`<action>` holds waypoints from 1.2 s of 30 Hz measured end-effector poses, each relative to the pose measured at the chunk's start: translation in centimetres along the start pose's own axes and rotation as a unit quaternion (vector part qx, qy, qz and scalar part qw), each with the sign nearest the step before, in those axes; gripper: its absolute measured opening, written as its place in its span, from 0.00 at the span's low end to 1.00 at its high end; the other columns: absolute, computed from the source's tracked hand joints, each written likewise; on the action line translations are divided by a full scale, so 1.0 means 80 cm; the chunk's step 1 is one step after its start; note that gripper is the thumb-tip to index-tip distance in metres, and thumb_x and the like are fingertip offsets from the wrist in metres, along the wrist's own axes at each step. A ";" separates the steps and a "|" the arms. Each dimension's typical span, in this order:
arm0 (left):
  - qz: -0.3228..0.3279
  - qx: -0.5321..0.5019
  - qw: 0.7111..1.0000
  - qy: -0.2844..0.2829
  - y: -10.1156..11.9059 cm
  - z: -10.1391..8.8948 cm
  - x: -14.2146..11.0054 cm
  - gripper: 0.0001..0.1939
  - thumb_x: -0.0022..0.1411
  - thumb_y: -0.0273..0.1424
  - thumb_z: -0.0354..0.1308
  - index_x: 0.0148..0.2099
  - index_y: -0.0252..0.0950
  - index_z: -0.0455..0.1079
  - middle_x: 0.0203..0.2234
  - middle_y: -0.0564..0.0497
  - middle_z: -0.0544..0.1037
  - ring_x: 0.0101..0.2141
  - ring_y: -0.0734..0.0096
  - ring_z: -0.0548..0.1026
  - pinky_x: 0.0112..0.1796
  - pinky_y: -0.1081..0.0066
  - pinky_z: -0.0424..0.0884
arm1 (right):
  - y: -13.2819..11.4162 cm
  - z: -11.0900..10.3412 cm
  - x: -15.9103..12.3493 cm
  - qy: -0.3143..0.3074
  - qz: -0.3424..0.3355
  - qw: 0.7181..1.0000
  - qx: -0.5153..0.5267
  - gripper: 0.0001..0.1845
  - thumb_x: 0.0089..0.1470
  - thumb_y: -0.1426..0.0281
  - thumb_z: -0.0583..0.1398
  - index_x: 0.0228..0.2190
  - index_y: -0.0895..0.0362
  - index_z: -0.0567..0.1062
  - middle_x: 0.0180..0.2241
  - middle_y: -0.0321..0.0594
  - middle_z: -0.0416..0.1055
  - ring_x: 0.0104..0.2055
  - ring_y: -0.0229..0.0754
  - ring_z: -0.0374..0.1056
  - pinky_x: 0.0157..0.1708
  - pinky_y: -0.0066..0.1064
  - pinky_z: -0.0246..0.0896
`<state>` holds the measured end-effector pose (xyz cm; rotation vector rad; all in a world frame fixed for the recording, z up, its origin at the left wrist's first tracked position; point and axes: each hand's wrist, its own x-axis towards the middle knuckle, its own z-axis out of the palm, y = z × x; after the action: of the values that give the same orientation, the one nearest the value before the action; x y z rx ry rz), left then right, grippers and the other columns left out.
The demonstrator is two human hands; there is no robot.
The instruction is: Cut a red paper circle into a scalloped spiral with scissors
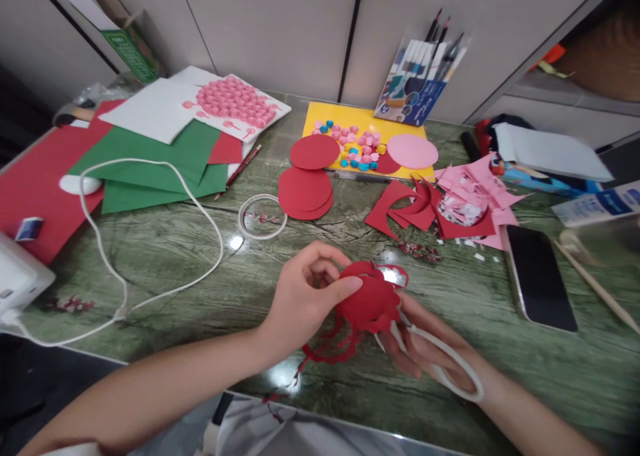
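Observation:
A red paper piece with a scalloped edge [367, 299] is pinched between the thumb and fingers of my left hand [310, 286]. My right hand [425, 336] holds white-handled scissors [450, 359] at the right side of that paper; their blades are mostly hidden behind it. A wavy red paper offcut [333, 353] dangles below my left hand, and a smaller loop of it shows at the upper right. Beyond my hands lie red paper circles [305, 193] and a roll of tape [263, 216].
Red scraps [400, 209] and pink scraps [500, 189] lie at the back right, near a phone [540, 276]. A yellow sheet [315, 113] bears small paper balls. Green paper [150, 156] and a white cable [215, 229] are on the left. A pen pack [415, 83] leans against the wall.

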<state>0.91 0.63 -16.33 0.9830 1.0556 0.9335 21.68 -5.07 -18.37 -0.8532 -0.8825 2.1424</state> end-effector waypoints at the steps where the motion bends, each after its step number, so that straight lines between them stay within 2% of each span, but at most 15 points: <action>1: 0.003 0.005 1.000 0.003 -0.001 0.001 -0.001 0.12 0.53 0.33 0.68 0.36 0.36 0.69 0.19 0.58 0.70 0.22 0.80 0.66 0.25 0.79 0.61 | 0.000 0.002 0.000 0.007 -0.002 1.000 -0.003 0.17 0.58 0.55 0.63 0.38 0.53 0.66 0.28 0.31 0.61 0.22 0.31 0.49 0.22 0.26 0.45; 4: 0.002 0.008 1.000 0.014 -0.001 0.004 -0.002 0.11 0.53 0.34 0.68 0.36 0.36 0.70 0.19 0.58 0.69 0.22 0.79 0.65 0.25 0.78 0.61 | 0.001 0.008 0.001 0.018 -0.008 1.000 -0.014 0.17 0.58 0.54 0.62 0.38 0.54 0.67 0.28 0.31 0.60 0.22 0.31 0.48 0.21 0.26 0.44; 10: -0.009 0.010 1.000 0.018 0.004 0.003 -0.003 0.11 0.53 0.34 0.68 0.35 0.36 0.72 0.20 0.57 0.69 0.22 0.77 0.66 0.26 0.77 0.63 | 0.005 0.006 0.000 -0.005 -0.007 1.000 0.016 0.17 0.58 0.54 0.62 0.38 0.53 0.65 0.29 0.32 0.63 0.20 0.30 0.49 0.21 0.26 0.44; 14: -0.004 0.009 1.000 0.022 0.003 0.004 -0.003 0.11 0.52 0.34 0.68 0.34 0.35 0.72 0.20 0.57 0.70 0.23 0.77 0.67 0.26 0.77 0.63 | 0.010 0.007 0.000 -0.009 -0.028 0.999 0.020 0.15 0.60 0.56 0.61 0.36 0.52 0.64 0.26 0.30 0.60 0.20 0.31 0.49 0.21 0.26 0.44; 20: 0.002 0.001 1.000 0.024 0.001 0.005 -0.003 0.10 0.53 0.33 0.69 0.34 0.35 0.72 0.21 0.57 0.70 0.23 0.79 0.67 0.27 0.78 0.64 | 0.012 0.016 -0.001 0.041 -0.021 0.999 0.005 0.16 0.59 0.56 0.62 0.34 0.53 0.64 0.24 0.29 0.59 0.19 0.31 0.48 0.20 0.25 0.43; 27: 0.005 0.011 1.000 0.026 0.000 0.004 -0.004 0.10 0.53 0.34 0.69 0.34 0.36 0.73 0.21 0.57 0.70 0.24 0.78 0.68 0.27 0.78 0.65 | 0.008 0.020 -0.003 0.062 -0.012 0.998 -0.001 0.16 0.58 0.55 0.63 0.34 0.53 0.65 0.24 0.29 0.59 0.20 0.30 0.49 0.20 0.25 0.43; 36: 0.022 0.037 0.998 0.034 0.008 0.002 -0.002 0.08 0.52 0.32 0.69 0.34 0.36 0.76 0.21 0.55 0.72 0.24 0.76 0.70 0.27 0.77 0.68 | 0.005 0.017 -0.004 0.039 -0.024 0.999 0.008 0.16 0.60 0.57 0.62 0.34 0.53 0.64 0.24 0.27 0.57 0.19 0.30 0.45 0.19 0.24 0.42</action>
<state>0.96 0.64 -15.64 1.0440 1.1371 0.9757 20.70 -6.04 -17.81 -0.8914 -0.8377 2.0578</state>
